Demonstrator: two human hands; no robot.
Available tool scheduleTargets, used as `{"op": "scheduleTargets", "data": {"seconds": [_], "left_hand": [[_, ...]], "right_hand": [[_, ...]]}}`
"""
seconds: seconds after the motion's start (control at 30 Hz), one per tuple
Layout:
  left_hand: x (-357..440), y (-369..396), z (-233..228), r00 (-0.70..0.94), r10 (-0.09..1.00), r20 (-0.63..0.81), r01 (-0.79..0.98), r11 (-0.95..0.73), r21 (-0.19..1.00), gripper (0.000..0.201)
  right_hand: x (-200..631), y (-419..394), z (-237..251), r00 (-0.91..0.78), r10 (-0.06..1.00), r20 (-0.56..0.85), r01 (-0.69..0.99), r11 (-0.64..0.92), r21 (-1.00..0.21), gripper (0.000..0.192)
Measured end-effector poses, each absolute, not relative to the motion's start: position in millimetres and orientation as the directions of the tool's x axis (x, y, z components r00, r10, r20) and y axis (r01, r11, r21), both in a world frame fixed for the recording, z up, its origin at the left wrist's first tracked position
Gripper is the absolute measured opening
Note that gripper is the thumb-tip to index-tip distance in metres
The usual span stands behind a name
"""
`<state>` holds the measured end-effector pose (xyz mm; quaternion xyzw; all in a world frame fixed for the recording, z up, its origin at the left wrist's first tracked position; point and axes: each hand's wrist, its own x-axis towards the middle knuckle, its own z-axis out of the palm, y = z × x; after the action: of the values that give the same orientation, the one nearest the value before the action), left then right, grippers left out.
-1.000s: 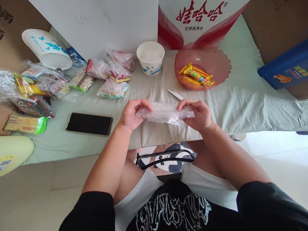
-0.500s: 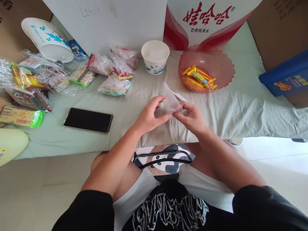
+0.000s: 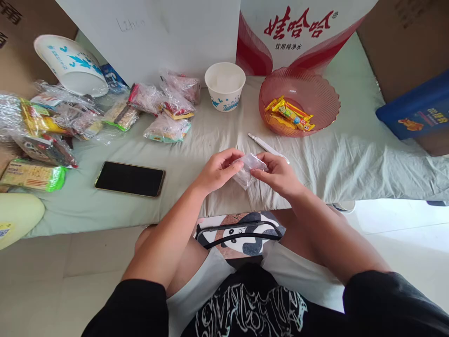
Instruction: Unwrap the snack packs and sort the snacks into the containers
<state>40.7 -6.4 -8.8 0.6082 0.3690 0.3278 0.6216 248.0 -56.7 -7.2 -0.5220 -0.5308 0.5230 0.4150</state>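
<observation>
A small clear plastic bag [image 3: 246,177] is pinched between my two hands above the cloth-covered surface. My left hand [image 3: 220,171] grips its left side with thumb and fingers, and my right hand [image 3: 278,174] grips its right side. Just beyond my right hand lies a slim white-handled tool [image 3: 268,147], perhaps a knife. Farther back stands a white paper bowl [image 3: 225,91] with something pale inside. To its right, a pink glass bowl [image 3: 321,105] holds several yellow-wrapped snacks [image 3: 291,114].
A black phone [image 3: 129,179] lies left of my hands. Several plastic-wrapped snacks [image 3: 167,128] are heaped at the left, near a tipped paper bucket [image 3: 72,65]. White cartons [image 3: 150,42] wall off the back. At the right leans a blue box [image 3: 416,105].
My left hand has closed onto the plastic bag, which was held only by my right hand. The bag has come down and is bunched between both hands, uncovering more of the white-handled tool.
</observation>
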Motion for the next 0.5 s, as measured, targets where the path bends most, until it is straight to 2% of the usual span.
{"op": "scheduleTargets", "data": {"seconds": [0.07,0.17,0.27,0.33,0.37,0.4,0.43,0.5], "left_hand": [[38,-2,-7,0.384,0.922,-0.043,0.031,0.034,0.999,0.027],[31,4,-4,0.292,0.955,-0.047,0.038,0.037,0.999,0.025],[24,8,-1,0.306,0.951,-0.055,0.051,0.041,0.998,0.024],[21,9,1,0.327,0.944,-0.051,0.062,0.033,0.998,0.023],[20,10,2,0.335,0.941,-0.049,0.066,0.028,0.997,0.022],[19,10,4,0.34,0.939,-0.046,0.066,0.025,0.997,0.022],[18,10,6,0.343,0.938,-0.045,0.064,0.025,0.998,0.021],[16,8,10,0.355,0.933,-0.049,0.06,0.03,0.998,0.02]], "right_hand": [[254,-56,-2,-0.025,0.996,-0.085,0.203,-0.078,-0.976,0.031],[260,-33,20,0.147,0.983,0.112,0.383,0.048,-0.923,0.025],[250,28,58,0.142,0.928,0.345,0.658,0.172,-0.733,0.02],[231,82,80,0.049,0.915,0.401,0.814,0.196,-0.547,0.02],[219,109,87,-0.005,0.925,0.379,0.87,0.191,-0.454,0.019],[206,135,89,-0.073,0.954,0.289,0.911,0.181,-0.37,0.018],[193,158,88,-0.101,0.985,0.138,0.939,0.14,-0.315,0.02],[172,193,76,-0.115,0.991,-0.067,0.953,0.091,-0.289,0.022]]}}
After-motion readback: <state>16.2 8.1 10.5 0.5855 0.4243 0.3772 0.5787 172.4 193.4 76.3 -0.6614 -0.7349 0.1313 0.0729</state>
